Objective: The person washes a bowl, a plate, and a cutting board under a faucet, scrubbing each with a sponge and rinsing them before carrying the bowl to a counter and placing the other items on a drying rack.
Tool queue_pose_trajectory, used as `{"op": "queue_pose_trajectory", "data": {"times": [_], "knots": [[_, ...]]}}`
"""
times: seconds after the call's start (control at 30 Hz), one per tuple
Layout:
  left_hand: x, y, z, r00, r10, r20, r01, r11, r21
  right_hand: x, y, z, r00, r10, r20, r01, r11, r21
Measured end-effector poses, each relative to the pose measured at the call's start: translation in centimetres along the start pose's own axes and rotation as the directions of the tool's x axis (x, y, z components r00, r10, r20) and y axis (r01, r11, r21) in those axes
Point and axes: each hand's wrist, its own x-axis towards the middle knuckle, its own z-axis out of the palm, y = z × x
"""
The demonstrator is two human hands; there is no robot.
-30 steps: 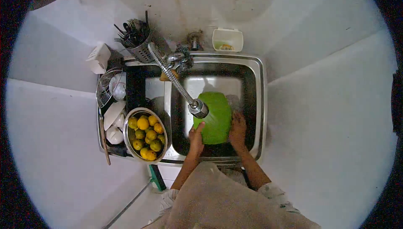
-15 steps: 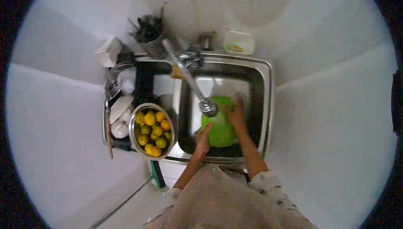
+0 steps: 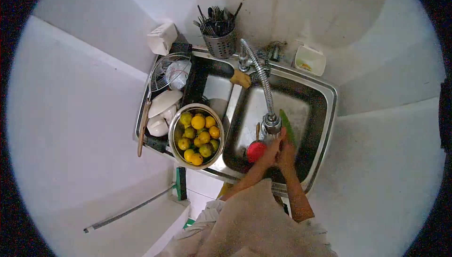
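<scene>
In the right basin of the sink (image 3: 330,130), both hands are close together just below the spray head (image 3: 271,124). A green item (image 3: 287,124), seen as a narrow, tilted strip, stands up beside the fingers of my right hand (image 3: 286,154), which grips its lower part. My left hand (image 3: 271,152) is against my right hand, its fingers blurred and partly hidden. A round red item (image 3: 256,151) lies in the basin just left of my left hand, with a thin handle-like piece above it.
A metal bowl of yellow-green fruit (image 3: 197,135) stands left of the basin. Beyond it are white dishes (image 3: 159,126) and a wire strainer (image 3: 162,75). Behind stand a cutlery holder (image 3: 220,45), a yellow-brown sponge or cloth (image 3: 241,79) and a pale container (image 3: 310,60).
The view has shifted and turned. The green item, broad and flat between my hands before, now shows as a narrow strip. My hands have come together, and the red item has come into view.
</scene>
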Motion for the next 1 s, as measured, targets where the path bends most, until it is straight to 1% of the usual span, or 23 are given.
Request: {"op": "queue_pose_trajectory", "data": {"times": [0.07, 0.1, 0.13, 0.2, 0.27, 0.3, 0.37, 0.4, 0.43, 0.47, 0.53, 0.6, 0.67, 0.7, 0.73, 0.77, 0.8, 0.83, 0.87, 0.9, 0.93, 0.97, 1.0], "knots": [[-1.6, 2.5, -0.9, 0.982, 0.149, -0.117, -0.123, 0.971, 0.204, -1.0, 1.2, -0.5, 0.815, 0.071, 0.575, 0.056, 0.978, -0.200], [-2.4, 4.1, -1.1, 0.960, 0.231, -0.159, -0.174, 0.935, 0.309, -1.8, 1.4, -0.5, 0.820, 0.075, 0.568, 0.052, 0.978, -0.203], [-3.5, 5.9, -0.6, 0.962, 0.226, -0.151, -0.172, 0.936, 0.307, -2.7, 1.4, -0.2, 0.846, -0.068, 0.528, 0.133, 0.987, -0.086], [-5.7, 9.0, 0.6, 0.924, -0.105, -0.367, 0.094, 0.994, -0.049, -2.5, 3.1, 0.0, 0.860, -0.201, 0.469, 0.217, 0.976, 0.019], [-5.8, 7.4, -0.4, 0.939, -0.017, -0.344, -0.012, 0.997, -0.080, -0.6, 8.0, 0.8, 0.943, -0.262, 0.207, 0.321, 0.881, -0.348], [-5.5, 6.0, -1.2, 0.942, 0.079, -0.325, -0.122, 0.986, -0.115, 0.1, 8.0, 1.1, 0.947, -0.253, 0.200, 0.311, 0.880, -0.359], [-2.3, 1.4, -5.4, 0.940, 0.071, -0.333, -0.100, 0.992, -0.070, 1.0, 6.8, 2.8, 0.980, -0.151, 0.127, 0.180, 0.947, -0.267], [-1.3, -0.2, -6.4, 0.933, 0.077, -0.351, -0.093, 0.995, -0.029, 0.4, 7.4, 4.3, 0.984, -0.139, 0.114, 0.166, 0.946, -0.280], [-7.3, 5.6, 0.9, 0.964, 0.175, -0.199, -0.201, 0.972, -0.119, 0.0, 8.8, 6.2, 0.952, -0.129, 0.279, 0.232, 0.897, -0.377], [-6.9, 5.1, 0.1, 0.968, 0.166, -0.188, -0.192, 0.973, -0.125, -0.1, 9.7, 6.9, 0.894, -0.097, 0.437, 0.311, 0.837, -0.451], [-6.1, 4.3, -2.1, 0.973, 0.053, -0.226, -0.113, 0.959, -0.259, -0.1, 9.0, 5.1, 0.920, -0.173, 0.352, 0.342, 0.795, -0.501], [-6.9, 4.2, -1.9, 0.960, 0.110, -0.256, -0.171, 0.958, -0.228, 0.0, 7.6, 2.9, 0.928, -0.258, 0.269, 0.368, 0.752, -0.547], [-8.2, 4.5, -2.0, 0.908, 0.384, -0.170, -0.328, 0.901, 0.284, 0.5, 6.9, -0.1, 0.967, -0.238, -0.089, 0.091, 0.653, -0.752], [-6.0, 3.5, -3.6, 0.974, 0.113, -0.197, -0.168, 0.942, -0.290, 1.1, 7.9, -1.3, 0.967, -0.239, -0.087, 0.092, 0.647, -0.757], [-5.7, 2.9, -3.6, 0.974, 0.109, -0.197, -0.166, 0.940, -0.297, 1.9, 9.1, -2.4, 0.998, 0.014, -0.065, -0.039, 0.919, -0.393], [-5.4, 2.4, -3.8, 0.983, 0.094, -0.159, -0.147, 0.920, -0.363, 2.2, 10.3, -2.9, 0.969, 0.237, 0.065, -0.239, 0.970, 0.034], [-5.3, 2.0, -3.6, 0.990, 0.083, -0.117, -0.125, 0.896, -0.427, 2.1, 9.7, -3.4, 0.970, 0.237, 0.063, -0.239, 0.971, 0.026], [-5.6, 1.9, -3.4, 0.990, 0.081, -0.115, -0.124, 0.894, -0.431, 1.8, 8.1, -3.9, 0.935, 0.346, 0.078, -0.353, 0.886, 0.301], [-6.0, 1.7, -3.3, 0.967, 0.205, -0.152, -0.230, 0.958, -0.172, 1.6, 6.4, -4.2, 0.890, 0.438, 0.125, -0.430, 0.718, 0.547], [-6.3, 1.5, -3.2, 0.930, 0.332, -0.158, -0.319, 0.942, 0.102, 1.8, 4.5, -4.4, 0.891, 0.436, 0.128, -0.431, 0.721, 0.542], [-6.0, 1.4, -3.4, 0.928, 0.334, -0.164, -0.321, 0.942, 0.101, 2.4, 2.5, -4.2, 0.964, 0.249, 0.092, -0.265, 0.909, 0.321], [-4.8, 1.3, -3.8, 0.959, 0.083, -0.270, -0.092, 0.996, -0.021, 3.0, 1.2, -3.7, 0.993, 0.044, 0.106, -0.052, 0.996, 0.079], [-3.6, 1.0, -4.5, 0.925, -0.178, -0.337, 0.128, 0.978, -0.165, 3.4, 0.6, -2.7, 0.993, 0.039, 0.112, -0.049, 0.995, 0.082]]}}
